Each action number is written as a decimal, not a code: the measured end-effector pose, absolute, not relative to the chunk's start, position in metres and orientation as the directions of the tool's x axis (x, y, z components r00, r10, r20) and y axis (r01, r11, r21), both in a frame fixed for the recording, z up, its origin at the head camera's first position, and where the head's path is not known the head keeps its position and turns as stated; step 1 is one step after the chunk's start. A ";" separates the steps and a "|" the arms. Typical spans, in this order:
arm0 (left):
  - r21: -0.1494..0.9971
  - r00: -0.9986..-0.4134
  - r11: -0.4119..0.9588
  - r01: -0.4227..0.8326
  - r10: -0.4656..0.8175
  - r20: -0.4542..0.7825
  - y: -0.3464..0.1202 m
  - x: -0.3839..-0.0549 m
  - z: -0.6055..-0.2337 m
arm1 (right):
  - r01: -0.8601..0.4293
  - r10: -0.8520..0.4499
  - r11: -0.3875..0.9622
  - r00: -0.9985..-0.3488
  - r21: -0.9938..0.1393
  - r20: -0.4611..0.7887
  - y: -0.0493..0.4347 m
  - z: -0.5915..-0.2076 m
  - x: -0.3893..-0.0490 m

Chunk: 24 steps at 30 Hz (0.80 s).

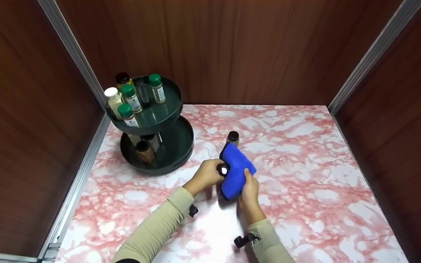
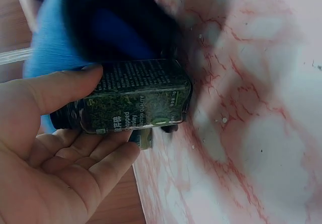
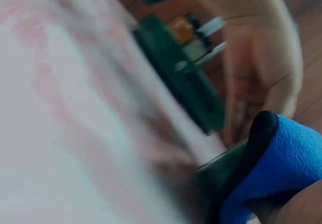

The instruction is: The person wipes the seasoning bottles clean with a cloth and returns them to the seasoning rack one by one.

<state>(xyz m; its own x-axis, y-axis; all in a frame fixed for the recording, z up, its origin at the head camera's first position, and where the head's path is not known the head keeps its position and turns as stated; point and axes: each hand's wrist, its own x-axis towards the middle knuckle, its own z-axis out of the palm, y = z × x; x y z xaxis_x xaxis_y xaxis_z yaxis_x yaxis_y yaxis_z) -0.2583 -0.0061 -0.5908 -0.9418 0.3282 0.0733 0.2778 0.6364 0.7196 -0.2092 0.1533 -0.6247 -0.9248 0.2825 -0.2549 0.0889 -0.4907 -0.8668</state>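
My left hand (image 1: 207,174) pinches a square spice jar (image 2: 141,100) with a dark cap near its neck. Green flakes and a label reading "parsley" show on the jar in the left wrist view. A blue cloth (image 1: 236,166) with black edging is in my right hand (image 1: 250,190), thumb on top of it. Its folded side lies against the jar, hiding part of it in the head view. Just behind the cloth stands a second jar with a black cap (image 1: 233,136), its lower part hidden.
To the left stands a dark green two-tier round rack (image 1: 175,106). Its upper tier bears several bottles, some with green caps (image 1: 127,90) and one with a white cap (image 1: 111,92). Brown jars (image 1: 145,153) sit on the lower tier. Wood panels (image 1: 210,51) enclose the marbled table (image 1: 305,175).
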 end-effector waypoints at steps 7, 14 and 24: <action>0.741 -0.941 0.615 0.268 0.332 0.064 -0.009 -0.258 -0.593 | 0.116 0.241 -0.460 -0.938 -0.881 -0.249 0.154 -0.630 -0.207; 0.766 -0.947 0.592 0.249 0.315 0.064 -0.010 -0.258 -0.596 | 0.097 0.221 -0.417 -0.954 -0.904 -0.204 0.161 -0.621 -0.203; 0.828 -0.961 0.524 0.198 0.271 0.058 -0.010 -0.252 -0.587 | -0.002 0.309 -0.266 -0.947 -0.964 -0.083 0.162 -0.618 -0.201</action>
